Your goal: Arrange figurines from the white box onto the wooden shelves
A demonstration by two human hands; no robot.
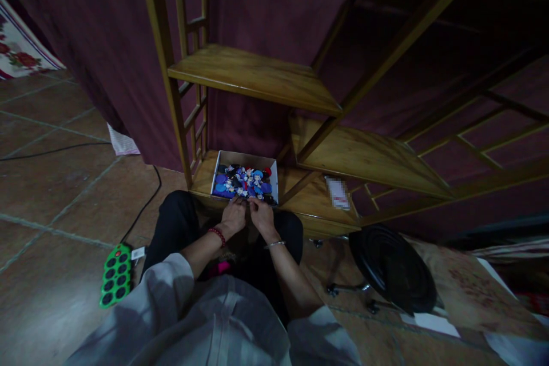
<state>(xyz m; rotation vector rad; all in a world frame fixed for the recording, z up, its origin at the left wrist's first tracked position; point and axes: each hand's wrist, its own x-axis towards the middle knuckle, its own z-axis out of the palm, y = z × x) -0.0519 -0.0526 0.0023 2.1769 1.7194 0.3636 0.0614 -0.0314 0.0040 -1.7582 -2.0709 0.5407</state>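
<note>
Left hand (234,214): fingers curled downward at the near edge of the box, thumb side toward the right hand; whether they pinch anything cannot be told.
Right hand (262,216): fingers bent in toward the left hand's, the two sets close together; any object between them is too small and dark to make out.
Box (275,182): shallow and pale-walled, directly beyond the fingers, its near edge partly hidden by them.
Small figures (246,180): heaped in the box just ahead of the fingertips, in blue, purple, white, red and black.
Lower shelf (297,181): supports the box and extends to the right of the fingers.
Blurred packet (338,193): on the same shelf, well to the right of the fingers.
Handling: for work this fine, a light fingertip grip appears best, one hand steadying while the other adjusts; wrists kept low over the near edge should avoid tipping the box or snagging neighbouring pieces.
Light: dim around the fingers; tilting small parts toward the brighter side would probably help.
</note>
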